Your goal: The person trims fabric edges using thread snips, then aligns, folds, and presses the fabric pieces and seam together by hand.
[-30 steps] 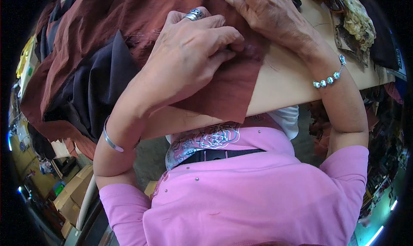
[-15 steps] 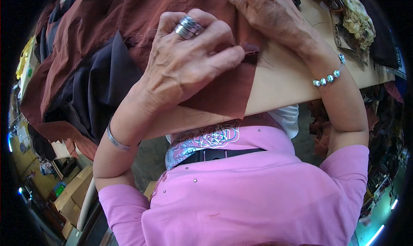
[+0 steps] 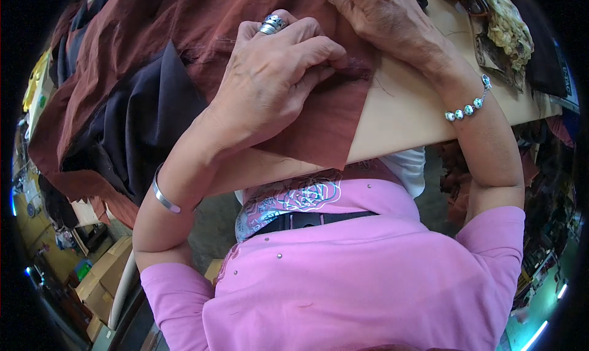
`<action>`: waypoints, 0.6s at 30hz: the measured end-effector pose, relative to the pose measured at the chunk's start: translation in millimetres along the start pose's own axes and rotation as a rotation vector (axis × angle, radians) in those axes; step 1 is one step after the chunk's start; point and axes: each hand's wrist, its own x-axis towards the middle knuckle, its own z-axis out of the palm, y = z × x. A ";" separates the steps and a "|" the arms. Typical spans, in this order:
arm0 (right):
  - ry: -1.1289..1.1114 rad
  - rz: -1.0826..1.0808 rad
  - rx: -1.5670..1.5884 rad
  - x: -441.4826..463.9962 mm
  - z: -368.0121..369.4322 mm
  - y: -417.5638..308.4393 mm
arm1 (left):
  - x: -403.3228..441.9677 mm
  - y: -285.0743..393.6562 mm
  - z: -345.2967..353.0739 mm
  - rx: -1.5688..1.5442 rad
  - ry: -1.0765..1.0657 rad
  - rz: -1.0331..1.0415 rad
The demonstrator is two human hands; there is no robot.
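Left hand (image 3: 276,75) curls closed over brown cloth (image 3: 319,127), hold unclear, dark fabric (image 3: 141,115) alongside.

"What's at the right of the pale tan surface (image 3: 408,127)?"

"A crumpled, creamy-yellow cloth (image 3: 510,35)."

"And lower left?"

"Brown cardboard boxes (image 3: 105,277), with a long, off-white curved tube (image 3: 123,289) just beside them and a small bright-green item (image 3: 83,269) near."

"Anything lower right?"

"A lit white tube light (image 3: 532,337), well apart from the boxes."
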 end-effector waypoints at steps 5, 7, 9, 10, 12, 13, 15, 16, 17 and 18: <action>0.006 -0.035 -0.005 2.3 -6.3 -5.7 | 1.8 1.1 -2.4 0.070 -0.057 0.079; -0.037 0.082 0.056 2.5 -8.2 -7.2 | 1.1 5.8 3.1 -0.002 0.070 -0.003; -0.022 0.090 0.072 2.3 -6.7 -5.3 | -0.6 9.6 2.9 -0.019 0.157 -0.050; 0.012 0.039 0.058 1.9 -2.9 -1.8 | -2.4 9.5 2.2 0.000 0.149 -0.056; 0.086 -0.034 0.051 1.1 1.6 2.1 | -6.4 8.4 1.6 0.036 0.134 -0.068; 0.124 -0.056 0.059 0.6 3.0 2.8 | -7.5 8.4 -0.3 0.047 0.108 -0.061; 0.168 -0.087 0.069 0.2 3.4 3.9 | -9.2 8.0 -4.2 0.068 0.056 -0.047; 0.172 -0.095 0.071 -0.3 3.1 4.5 | -10.4 7.2 -4.9 0.083 0.067 -0.020; 0.177 -0.103 0.073 -0.5 3.0 4.9 | -11.6 6.3 -5.5 0.098 0.078 0.007; 0.172 -0.094 0.069 0.2 1.7 3.7 | -12.1 6.1 -5.8 0.113 0.089 0.033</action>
